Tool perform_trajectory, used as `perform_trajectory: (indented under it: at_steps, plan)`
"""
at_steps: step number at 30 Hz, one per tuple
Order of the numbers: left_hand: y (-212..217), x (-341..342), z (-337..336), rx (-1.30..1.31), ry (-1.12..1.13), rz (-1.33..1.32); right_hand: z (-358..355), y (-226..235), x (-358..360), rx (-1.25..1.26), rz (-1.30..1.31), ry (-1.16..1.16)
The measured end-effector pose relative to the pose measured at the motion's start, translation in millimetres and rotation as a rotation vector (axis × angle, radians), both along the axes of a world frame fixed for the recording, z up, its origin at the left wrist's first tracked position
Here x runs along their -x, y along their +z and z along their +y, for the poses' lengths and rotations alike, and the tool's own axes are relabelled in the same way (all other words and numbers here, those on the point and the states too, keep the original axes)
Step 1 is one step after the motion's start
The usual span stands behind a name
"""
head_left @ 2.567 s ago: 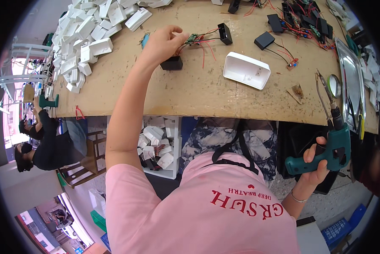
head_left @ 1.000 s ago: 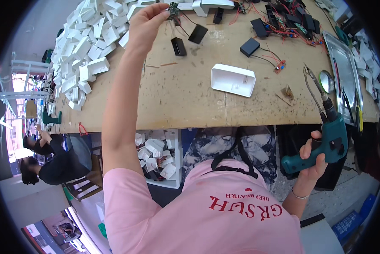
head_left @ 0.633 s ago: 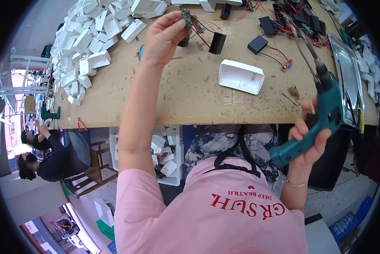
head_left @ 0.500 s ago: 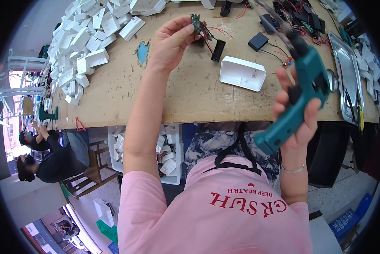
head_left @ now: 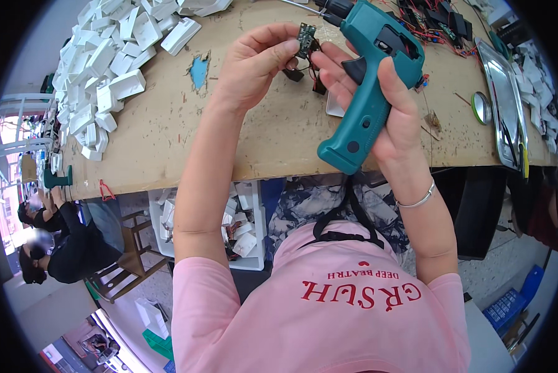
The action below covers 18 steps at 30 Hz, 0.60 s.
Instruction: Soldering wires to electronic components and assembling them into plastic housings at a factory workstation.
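Between thumb and fingers of my left hand (head_left: 248, 71) is a small green circuit board (head_left: 305, 41), held up over the table. Dark wires and a black block-shaped part (head_left: 294, 75) hang from it. My right hand (head_left: 400, 121) holds a teal cordless power screwdriver (head_left: 367, 81) by its grip, the long bit pointing to the far left. Its fingertips reach close to the board and wires; whether they touch cannot be made out. A white plastic case (head_left: 334, 107) lies behind the tool, mostly hidden by it and the hand.
White plastic cases (head_left: 108, 65) are heaped at the left. At the right lie a metal tray (head_left: 499, 102), a round tin (head_left: 480, 107) and black parts with red wires (head_left: 443, 25). A white bin (head_left: 254, 236) of parts stands below the table edge. People sit far left.
My right hand has brought the screwdriver left, close to my left hand, now covering most of the white case. The circuit board has shifted slightly right in view.
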<state>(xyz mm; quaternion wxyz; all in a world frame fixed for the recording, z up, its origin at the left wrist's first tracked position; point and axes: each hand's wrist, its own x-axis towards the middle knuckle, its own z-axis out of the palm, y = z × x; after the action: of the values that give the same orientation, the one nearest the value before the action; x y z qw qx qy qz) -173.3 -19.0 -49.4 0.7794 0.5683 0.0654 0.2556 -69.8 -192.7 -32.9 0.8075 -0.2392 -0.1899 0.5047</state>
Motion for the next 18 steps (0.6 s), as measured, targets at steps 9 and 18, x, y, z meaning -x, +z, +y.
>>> perform_trajectory:
  at_steps: [9, 18]
  plan:
    - [10.7, 4.6, 0.5, -0.048, 0.044, 0.237, 6.7, 1.9, -5.3, 0.012, -0.046, -0.099]
    - [15.1, 8.5, 1.4, -0.414, 0.142, 0.485, 7.4, 0.6, -14.5, -0.011, 0.007, -0.156]
